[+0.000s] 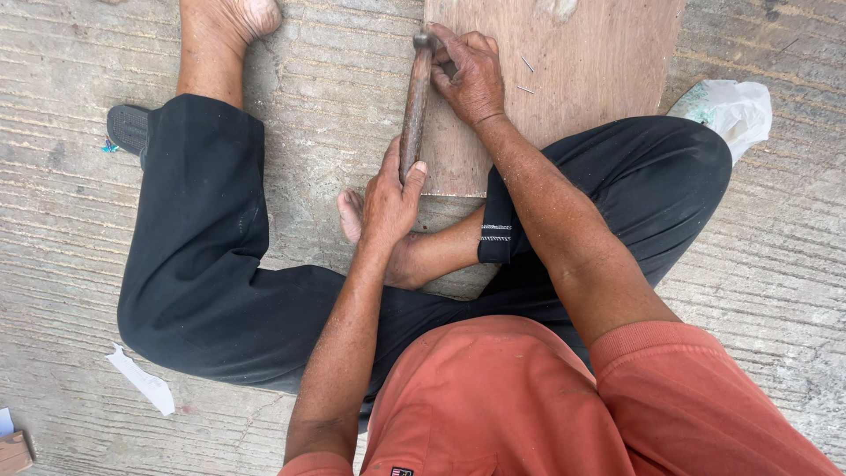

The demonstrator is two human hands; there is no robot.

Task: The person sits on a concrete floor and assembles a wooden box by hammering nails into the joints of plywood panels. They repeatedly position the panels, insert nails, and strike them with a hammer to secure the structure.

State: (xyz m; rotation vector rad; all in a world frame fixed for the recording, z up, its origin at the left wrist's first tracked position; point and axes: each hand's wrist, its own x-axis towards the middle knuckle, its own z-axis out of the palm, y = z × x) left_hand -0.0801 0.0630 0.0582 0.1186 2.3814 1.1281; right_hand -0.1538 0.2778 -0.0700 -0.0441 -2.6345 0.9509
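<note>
We see the hammer [413, 106], its worn brown wooden handle running up centre frame to a small dark head at the board's [582, 70] top-left edge. The left hand [390, 201] wraps the handle's lower end; the right hand [471, 78], fingers curled, pinches beside the head, and we can't tell what it holds.

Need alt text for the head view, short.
A person sitting on a concrete floor holds a hammer by its wooden handle in the left hand, its head resting on a plywood board where the right hand pinches something small. Loose nails lie on the board; a white plastic bag sits beside it.
</note>
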